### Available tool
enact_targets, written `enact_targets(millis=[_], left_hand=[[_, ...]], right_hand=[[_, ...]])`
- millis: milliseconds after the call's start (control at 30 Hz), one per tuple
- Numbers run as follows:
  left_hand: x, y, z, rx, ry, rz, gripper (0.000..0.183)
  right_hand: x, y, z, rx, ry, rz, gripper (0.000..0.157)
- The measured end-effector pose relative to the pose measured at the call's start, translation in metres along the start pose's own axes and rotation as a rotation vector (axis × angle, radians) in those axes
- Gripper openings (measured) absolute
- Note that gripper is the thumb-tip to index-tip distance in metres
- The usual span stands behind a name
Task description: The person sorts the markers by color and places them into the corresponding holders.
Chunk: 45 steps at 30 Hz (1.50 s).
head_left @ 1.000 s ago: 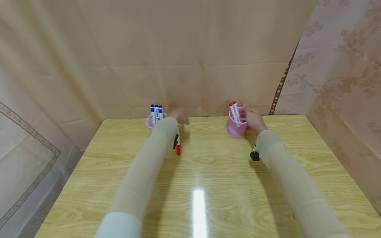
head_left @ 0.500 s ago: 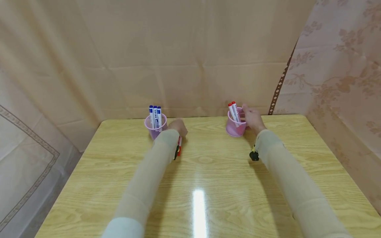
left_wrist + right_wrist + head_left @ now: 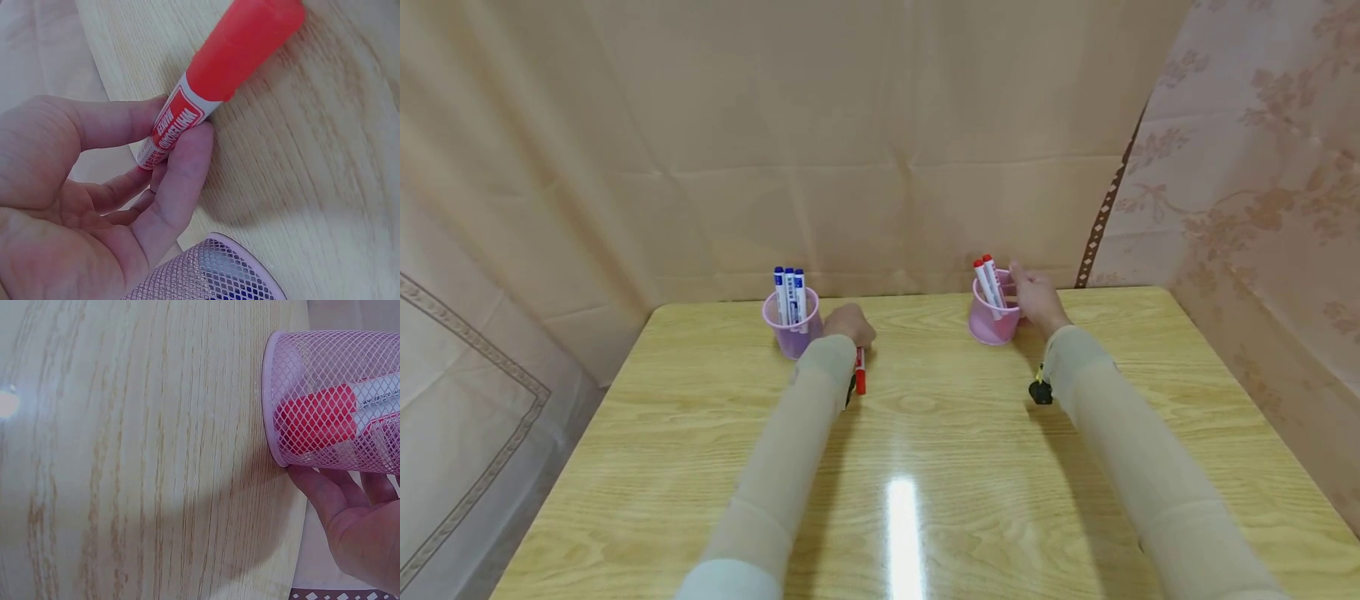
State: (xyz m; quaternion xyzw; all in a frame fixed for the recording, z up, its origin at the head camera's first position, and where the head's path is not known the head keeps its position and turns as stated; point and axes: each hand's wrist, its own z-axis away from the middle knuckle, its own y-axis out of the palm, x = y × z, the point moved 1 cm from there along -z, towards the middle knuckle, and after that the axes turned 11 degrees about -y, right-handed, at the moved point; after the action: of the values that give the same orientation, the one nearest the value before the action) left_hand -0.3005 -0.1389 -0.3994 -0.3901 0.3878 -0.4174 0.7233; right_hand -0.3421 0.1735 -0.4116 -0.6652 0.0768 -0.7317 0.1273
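My left hand (image 3: 850, 323) pinches a red whiteboard marker (image 3: 244, 50) between thumb and fingers, its red cap pointing toward me in the head view. Just left of that hand stands a pink-purple mesh pen holder (image 3: 793, 340) with blue-capped markers (image 3: 790, 298) upright in it. On the right, my right hand (image 3: 1037, 302) grips the side of a second pink mesh pen holder (image 3: 991, 327), thumb near its rim. Two red-ended markers (image 3: 989, 282) lean inside this one. Their lower red ends (image 3: 319, 419) show through the mesh in the right wrist view.
Both pen holders are near the back edge of a wood-grain table (image 3: 925, 433). Behind it hangs a beige cloth (image 3: 880, 150), and a floral cloth (image 3: 1285, 183) hangs at the right. A bright light reflection (image 3: 902, 533) lies on the table's front part.
My left hand has come down and slightly nearer from the table's back edge, beside the left pen holder, and the red marker has shifted slightly right. The right hand keeps its hold.
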Motion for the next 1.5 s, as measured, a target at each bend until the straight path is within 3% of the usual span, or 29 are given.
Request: enact_targets(millis=[333,667,1067,1500], left_hand=[[-0.0006,0.0037,-0.0011,0.023,-0.029,0.075,0.02],[-0.0004,0.0009,0.0004,-0.001,-0.031,0.061,0.022],[-0.0014,0.0042,-0.0054,0.025,-0.041,0.017,0.023],[-0.0001,0.0023,-0.0026,0.04,-0.041,0.063,0.012]], right_hand=[[-0.0041,-0.0036,-0.001,-0.004,0.001,-0.004,0.076],[-0.0038,-0.0017,-0.0029,-0.004,-0.008,-0.008,0.075],[-0.0036,-0.0012,-0.0001,0.014,-0.003,-0.002,0.077],[-0.0056,-0.0017,-0.0033,0.01,0.016,-0.025,0.074]])
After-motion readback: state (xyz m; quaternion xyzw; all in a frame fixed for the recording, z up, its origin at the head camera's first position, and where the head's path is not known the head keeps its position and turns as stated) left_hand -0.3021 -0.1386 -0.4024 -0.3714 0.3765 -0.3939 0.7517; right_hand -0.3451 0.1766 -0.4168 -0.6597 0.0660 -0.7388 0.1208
